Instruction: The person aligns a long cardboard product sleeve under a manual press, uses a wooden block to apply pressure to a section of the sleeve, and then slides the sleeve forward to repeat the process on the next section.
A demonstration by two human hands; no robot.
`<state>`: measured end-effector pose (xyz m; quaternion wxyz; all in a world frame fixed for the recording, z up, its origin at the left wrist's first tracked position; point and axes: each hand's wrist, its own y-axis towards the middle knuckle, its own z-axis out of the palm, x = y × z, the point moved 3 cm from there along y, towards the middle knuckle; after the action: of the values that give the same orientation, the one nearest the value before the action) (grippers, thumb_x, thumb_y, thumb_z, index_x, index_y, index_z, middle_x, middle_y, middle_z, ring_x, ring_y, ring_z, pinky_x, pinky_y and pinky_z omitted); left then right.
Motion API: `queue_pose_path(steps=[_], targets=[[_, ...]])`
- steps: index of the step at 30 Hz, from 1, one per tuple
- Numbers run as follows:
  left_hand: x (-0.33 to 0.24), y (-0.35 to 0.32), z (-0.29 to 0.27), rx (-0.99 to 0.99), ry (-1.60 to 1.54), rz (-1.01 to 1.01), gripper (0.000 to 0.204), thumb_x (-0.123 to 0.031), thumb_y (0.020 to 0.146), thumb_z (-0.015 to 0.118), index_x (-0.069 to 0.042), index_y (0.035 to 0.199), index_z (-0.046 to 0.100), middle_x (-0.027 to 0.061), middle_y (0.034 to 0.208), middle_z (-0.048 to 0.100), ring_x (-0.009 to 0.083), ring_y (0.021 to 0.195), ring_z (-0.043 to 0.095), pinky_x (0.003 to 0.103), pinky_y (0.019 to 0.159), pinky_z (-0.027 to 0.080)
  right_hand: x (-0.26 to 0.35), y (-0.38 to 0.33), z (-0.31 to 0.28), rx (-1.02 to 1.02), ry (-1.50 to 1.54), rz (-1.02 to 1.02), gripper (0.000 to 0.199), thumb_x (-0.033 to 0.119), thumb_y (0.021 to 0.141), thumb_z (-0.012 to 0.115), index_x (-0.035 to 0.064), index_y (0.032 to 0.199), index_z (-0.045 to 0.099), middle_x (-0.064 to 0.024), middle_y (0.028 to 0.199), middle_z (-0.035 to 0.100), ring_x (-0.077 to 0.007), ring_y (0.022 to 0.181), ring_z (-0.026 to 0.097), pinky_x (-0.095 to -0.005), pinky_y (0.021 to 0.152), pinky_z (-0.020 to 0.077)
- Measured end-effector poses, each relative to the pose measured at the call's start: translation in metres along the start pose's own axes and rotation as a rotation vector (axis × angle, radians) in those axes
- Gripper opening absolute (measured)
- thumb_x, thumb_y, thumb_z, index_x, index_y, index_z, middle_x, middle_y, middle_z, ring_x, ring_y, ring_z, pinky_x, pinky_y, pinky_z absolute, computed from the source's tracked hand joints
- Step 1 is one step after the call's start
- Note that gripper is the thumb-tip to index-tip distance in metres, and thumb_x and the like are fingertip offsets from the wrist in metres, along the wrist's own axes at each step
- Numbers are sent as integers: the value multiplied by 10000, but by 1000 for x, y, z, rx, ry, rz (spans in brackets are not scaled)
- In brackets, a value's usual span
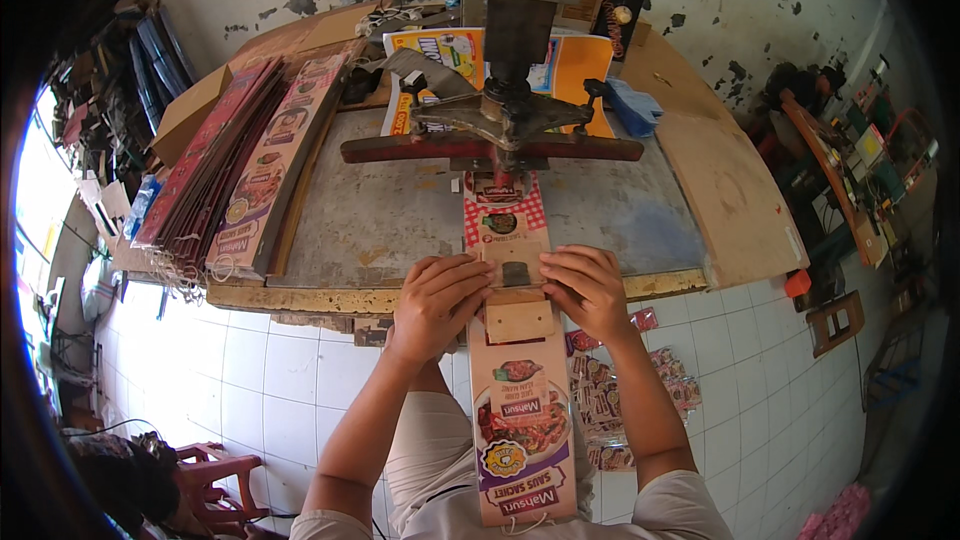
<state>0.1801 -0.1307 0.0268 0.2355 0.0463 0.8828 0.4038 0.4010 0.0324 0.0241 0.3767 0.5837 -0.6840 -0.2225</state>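
A long printed cardboard strip [522, 395] runs from my lap over the table's front edge and under a hand press [510, 125]. Across the strip lies a tan block [518, 318], with a tan piece bearing a dark patch [515, 273] just beyond it. My left hand [440, 302] is closed at the strip's left edge, beside the tan piece. On the opposite edge, my right hand [585, 288] is closed too, fingers bent and thumb near the block. Both hands hide the edges they hold. The press's red-edged crossbar [400, 150] stands over the strip's far end.
At left on the table lie stacks of similar printed strips [275, 165] with strings. A blue object [633, 108] sits behind the press at right. Small printed packets [610, 395] lie on the tiled floor. A red stool [215, 480] stands lower left.
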Motion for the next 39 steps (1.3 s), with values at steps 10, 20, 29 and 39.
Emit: queue_pose_path(steps=[10, 20, 29, 39], targets=[[-2, 2, -3, 17, 3, 4, 249, -119, 894, 892, -111, 1141, 873, -6, 1290, 853, 236, 1254, 772, 421, 1057, 537, 0, 0, 0, -13, -4, 0, 339, 149, 898, 918, 135, 1226, 838, 18, 1362, 810, -242, 1291, 724, -430, 1081, 520], [-3, 1, -2, 21, 1, -14, 245, -135, 908, 884, -122, 1152, 875, -10, 1290, 851, 231, 1251, 757, 426, 1082, 521, 0, -2, 0, -20, -18, 0, 328, 185, 908, 922, 139, 1222, 840, 23, 1357, 811, -237, 1286, 723, -427, 1081, 522], [-2, 1, -2, 25, -20, -53, 250, -146, 917, 889, -120, 1165, 869, -19, 1284, 852, 216, 1260, 750, 435, 1098, 516, -2, -3, 1, -9, -5, -3, 352, 145, 909, 921, 137, 1249, 832, 27, 1365, 802, -239, 1291, 717, -440, 1095, 516], [7, -6, -31, 5, -119, -193, 413, -114, 935, 862, -82, 1340, 789, 114, 1400, 786, 330, 1313, 721, 483, 1161, 494, 64, 2, -30, 110, 44, -58, 324, 258, 972, 854, 74, 1230, 792, -76, 1342, 751, -305, 1286, 687, -480, 1043, 547]])
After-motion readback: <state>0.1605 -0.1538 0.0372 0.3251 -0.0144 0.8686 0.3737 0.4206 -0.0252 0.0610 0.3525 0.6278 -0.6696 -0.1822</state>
